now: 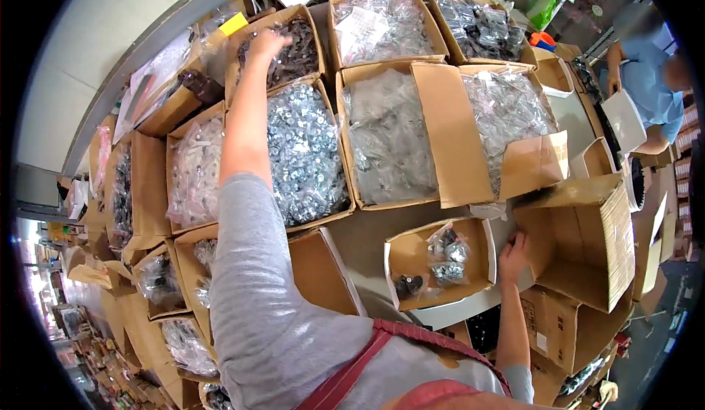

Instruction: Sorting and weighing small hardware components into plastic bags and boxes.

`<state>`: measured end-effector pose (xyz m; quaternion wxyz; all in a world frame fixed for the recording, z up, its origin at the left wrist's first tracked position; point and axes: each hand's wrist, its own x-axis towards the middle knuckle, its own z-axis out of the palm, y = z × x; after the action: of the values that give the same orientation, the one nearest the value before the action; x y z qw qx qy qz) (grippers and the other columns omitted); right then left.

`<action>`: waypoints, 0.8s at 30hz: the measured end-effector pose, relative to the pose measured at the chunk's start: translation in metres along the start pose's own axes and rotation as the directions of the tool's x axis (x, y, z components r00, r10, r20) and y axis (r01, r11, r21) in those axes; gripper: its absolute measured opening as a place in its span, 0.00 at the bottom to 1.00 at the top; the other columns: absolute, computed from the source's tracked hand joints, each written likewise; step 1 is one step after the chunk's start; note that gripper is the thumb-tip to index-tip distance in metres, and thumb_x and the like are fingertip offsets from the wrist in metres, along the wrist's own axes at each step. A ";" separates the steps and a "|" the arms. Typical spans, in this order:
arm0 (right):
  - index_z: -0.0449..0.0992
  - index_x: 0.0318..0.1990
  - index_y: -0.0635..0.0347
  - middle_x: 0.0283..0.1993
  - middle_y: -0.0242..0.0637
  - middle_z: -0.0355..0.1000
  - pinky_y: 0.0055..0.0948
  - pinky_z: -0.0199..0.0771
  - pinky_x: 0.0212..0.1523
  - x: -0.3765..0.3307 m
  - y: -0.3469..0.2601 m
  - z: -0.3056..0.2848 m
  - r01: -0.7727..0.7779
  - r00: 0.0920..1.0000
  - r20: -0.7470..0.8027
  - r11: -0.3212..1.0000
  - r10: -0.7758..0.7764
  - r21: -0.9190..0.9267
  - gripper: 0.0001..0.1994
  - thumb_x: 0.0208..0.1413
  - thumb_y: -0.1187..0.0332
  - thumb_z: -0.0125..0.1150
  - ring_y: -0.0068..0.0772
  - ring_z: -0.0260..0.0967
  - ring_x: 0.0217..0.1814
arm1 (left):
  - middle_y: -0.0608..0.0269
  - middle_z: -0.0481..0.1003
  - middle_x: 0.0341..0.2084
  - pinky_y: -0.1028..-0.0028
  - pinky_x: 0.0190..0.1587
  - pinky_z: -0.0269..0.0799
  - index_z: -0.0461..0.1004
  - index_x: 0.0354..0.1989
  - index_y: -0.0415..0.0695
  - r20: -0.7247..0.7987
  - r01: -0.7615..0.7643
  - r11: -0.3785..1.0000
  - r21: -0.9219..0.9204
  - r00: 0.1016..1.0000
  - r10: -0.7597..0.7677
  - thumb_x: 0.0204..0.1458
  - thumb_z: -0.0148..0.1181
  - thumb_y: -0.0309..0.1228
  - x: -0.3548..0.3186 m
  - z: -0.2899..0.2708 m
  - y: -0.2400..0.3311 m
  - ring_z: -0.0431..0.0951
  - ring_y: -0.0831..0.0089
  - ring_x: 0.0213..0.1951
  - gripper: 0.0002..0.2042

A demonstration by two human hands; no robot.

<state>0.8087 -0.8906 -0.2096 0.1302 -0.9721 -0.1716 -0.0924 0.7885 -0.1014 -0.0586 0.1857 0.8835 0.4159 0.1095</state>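
Note:
My left hand (pixel 269 44) reaches far forward over a cardboard box of dark small parts (pixel 299 54), at the back left. Its fingers are curled down at the parts; what they pinch, if anything, is too small to make out. My right hand (pixel 513 257) lies on the table between a shallow carton (pixel 481 259) and a large carton tipped on its side (pixel 569 241), fingers apart and holding nothing. Inside the shallow carton are clear bags of metal parts (pixel 449 252) and a small bag of black parts (pixel 408 285).
Large boxes of bagged silvery parts (pixel 305 153), grey bags (pixel 389 138) and clear bags (pixel 507 109) fill the middle. Smaller boxes (pixel 189 344) crowd the left side. A person in a blue shirt (pixel 650 83) stands at the far right, holding a white box (pixel 624 120).

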 end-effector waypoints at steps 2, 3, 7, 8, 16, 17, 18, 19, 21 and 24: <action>0.67 0.44 0.61 0.46 0.53 0.64 0.50 0.67 0.45 0.004 -0.006 -0.003 -0.001 0.999 0.046 0.999 -0.001 0.032 0.16 0.44 0.73 0.52 0.59 0.64 0.47 | 0.44 0.75 0.47 0.63 0.54 0.68 0.76 0.47 0.40 0.174 -0.059 0.984 0.168 0.984 0.029 0.44 0.64 0.43 -0.006 0.015 -0.015 0.75 0.53 0.51 0.24; 0.67 0.44 0.62 0.46 0.54 0.64 0.50 0.67 0.46 0.008 -0.011 -0.006 -0.008 0.996 0.087 0.998 0.003 0.058 0.16 0.45 0.72 0.52 0.59 0.64 0.47 | 0.45 0.74 0.49 0.62 0.55 0.68 0.76 0.47 0.42 0.322 -0.122 0.961 0.246 0.946 0.038 0.45 0.63 0.42 -0.008 0.022 -0.015 0.74 0.54 0.52 0.22; 0.65 0.37 0.60 0.42 0.47 0.63 0.49 0.66 0.42 0.011 -0.032 -0.019 0.094 0.993 -0.058 0.991 -0.100 -0.095 0.10 0.45 0.75 0.48 0.56 0.63 0.44 | 0.48 0.75 0.48 0.59 0.54 0.70 0.79 0.44 0.46 0.161 -0.081 0.870 0.487 0.987 0.002 0.50 0.54 0.35 -0.008 0.055 -0.019 0.75 0.52 0.51 0.15; 0.65 0.39 0.60 0.43 0.48 0.63 0.49 0.66 0.42 0.013 -0.034 -0.023 0.044 0.999 0.022 0.996 -0.042 -0.078 0.11 0.45 0.75 0.49 0.56 0.63 0.45 | 0.47 0.75 0.47 0.58 0.52 0.70 0.79 0.43 0.46 0.137 -0.075 0.895 0.439 0.990 0.015 0.49 0.55 0.35 -0.009 0.051 -0.012 0.75 0.51 0.50 0.14; 0.65 0.46 0.60 0.47 0.49 0.64 0.50 0.66 0.46 0.004 -0.021 -0.014 0.048 0.998 0.051 0.999 -0.047 -0.022 0.16 0.47 0.73 0.50 0.57 0.63 0.47 | 0.66 0.72 0.18 0.74 0.23 0.65 0.77 0.24 0.38 -0.001 0.069 0.493 -0.867 0.990 -0.140 0.43 0.62 0.25 -0.026 0.010 -0.041 0.69 0.74 0.19 0.03; 0.65 0.45 0.60 0.46 0.49 0.64 0.50 0.66 0.46 -0.001 -0.016 -0.013 0.050 0.999 0.019 0.997 -0.049 -0.052 0.15 0.47 0.73 0.50 0.57 0.63 0.47 | 0.65 0.71 0.18 0.74 0.23 0.65 0.75 0.24 0.38 0.048 0.105 0.449 -0.887 0.990 -0.135 0.44 0.61 0.26 -0.037 -0.001 -0.025 0.68 0.74 0.19 0.04; 0.66 0.43 0.61 0.46 0.49 0.64 0.50 0.66 0.46 -0.003 -0.014 -0.014 0.060 0.998 -0.016 0.995 -0.061 -0.075 0.13 0.48 0.73 0.50 0.56 0.64 0.46 | 0.65 0.71 0.18 0.74 0.23 0.65 0.75 0.24 0.38 0.038 0.094 0.453 -0.886 0.991 -0.131 0.44 0.61 0.26 -0.051 -0.017 -0.013 0.68 0.74 0.19 0.04; 0.66 0.43 0.61 0.46 0.49 0.64 0.50 0.66 0.46 -0.004 -0.014 -0.016 0.055 0.998 -0.020 0.996 -0.056 -0.067 0.13 0.48 0.73 0.50 0.56 0.64 0.46 | 0.65 0.69 0.17 0.74 0.22 0.65 0.74 0.26 0.38 0.107 0.140 0.322 -0.936 0.987 -0.116 0.45 0.59 0.26 -0.064 -0.029 0.001 0.67 0.74 0.19 0.04; 0.68 0.40 0.61 0.44 0.49 0.66 0.49 0.67 0.45 -0.003 -0.017 -0.022 0.057 0.998 -0.038 0.997 -0.058 -0.044 0.11 0.48 0.72 0.50 0.56 0.65 0.46 | 0.66 0.67 0.16 0.73 0.22 0.64 0.72 0.28 0.38 0.175 0.191 0.191 -0.963 0.980 -0.095 0.46 0.57 0.27 -0.097 -0.052 0.026 0.66 0.74 0.18 0.05; 0.69 0.42 0.57 0.45 0.48 0.67 0.48 0.69 0.45 0.000 -0.013 -0.016 -0.003 0.999 0.043 1.000 0.004 -0.008 0.12 0.47 0.70 0.52 0.54 0.66 0.46 | 0.67 0.63 0.16 0.74 0.22 0.64 0.70 0.33 0.39 0.447 0.429 0.127 -0.895 0.849 0.282 0.47 0.54 0.26 -0.154 -0.063 0.074 0.63 0.74 0.18 0.06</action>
<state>0.8022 -0.8837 -0.1912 0.1228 -0.9747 -0.1723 -0.0719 0.7208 -0.2497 0.0237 0.8298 0.5044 0.2156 0.1027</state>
